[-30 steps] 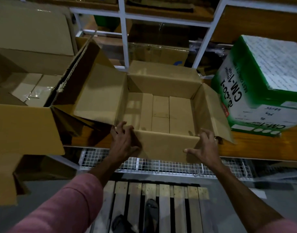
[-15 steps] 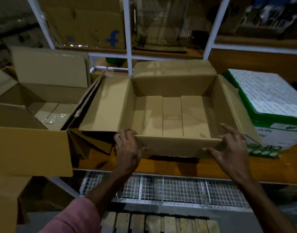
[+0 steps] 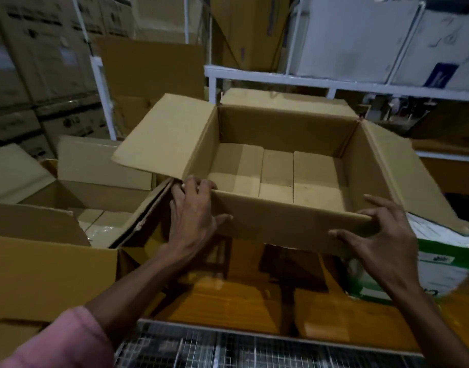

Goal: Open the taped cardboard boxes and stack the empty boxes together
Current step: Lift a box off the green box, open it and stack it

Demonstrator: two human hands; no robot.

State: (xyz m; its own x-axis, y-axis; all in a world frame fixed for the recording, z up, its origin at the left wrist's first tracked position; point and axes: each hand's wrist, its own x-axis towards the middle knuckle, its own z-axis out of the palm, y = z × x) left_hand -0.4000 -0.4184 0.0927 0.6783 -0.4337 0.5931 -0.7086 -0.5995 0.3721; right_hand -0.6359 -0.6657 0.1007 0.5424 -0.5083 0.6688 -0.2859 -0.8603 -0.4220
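Left hand (image 3: 192, 221) is gripping open box (image 3: 286, 128) at its 8 o'clock corner; right hand (image 3: 382, 245), fingers spread, is pinching the 4 o'clock corner.

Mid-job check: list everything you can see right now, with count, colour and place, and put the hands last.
open empty box: 1, brown, centre, lifted above the shelf, flaps spread
second open box: 1, brown, left, flaps up, shiny tape on its floor
green and white carton: 1, right, under the held box's right flap
wooden shelf board: 1, orange-brown, below the held box
wire mesh: 1, grey, bottom edge
white rack frame: white, behind
stacked cartons: several, brown, back left
white cartons: two at least, top right shelf
left hand: grips the box's near left corner
right hand: grips the near wall's right end
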